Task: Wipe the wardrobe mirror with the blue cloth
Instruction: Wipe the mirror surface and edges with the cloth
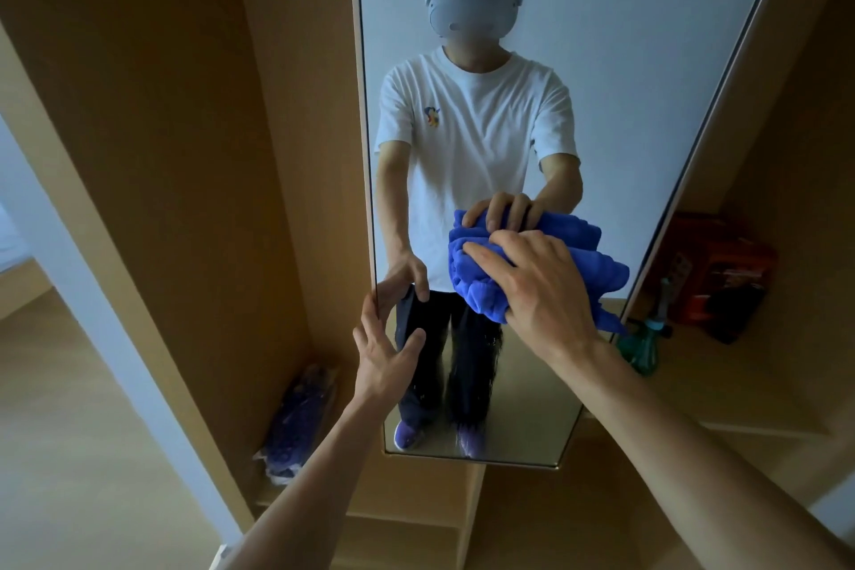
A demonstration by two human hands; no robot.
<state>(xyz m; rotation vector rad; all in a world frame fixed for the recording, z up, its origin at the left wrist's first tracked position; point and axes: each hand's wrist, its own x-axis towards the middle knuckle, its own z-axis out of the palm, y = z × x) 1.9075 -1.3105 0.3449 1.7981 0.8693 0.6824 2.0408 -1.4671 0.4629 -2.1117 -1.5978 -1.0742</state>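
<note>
A tall narrow wardrobe mirror (601,60) fills the middle of the head view, framed in light wood. My right hand (541,287) presses a bunched blue cloth (476,287) flat against the glass at about mid height, near the mirror's right side. The cloth's reflection shows just above it. My left hand (386,347) grips the mirror's left edge, fingers behind the edge and thumb on the glass. The mirror reflects a person in a white T-shirt and dark trousers. Wet streaks show on the lower glass.
Wooden wardrobe panels (185,153) stand to the left. A plastic-wrapped purple bundle (296,426) lies on the wardrobe floor at lower left. On a shelf to the right sit an orange box (721,273) and a green spray bottle (645,340).
</note>
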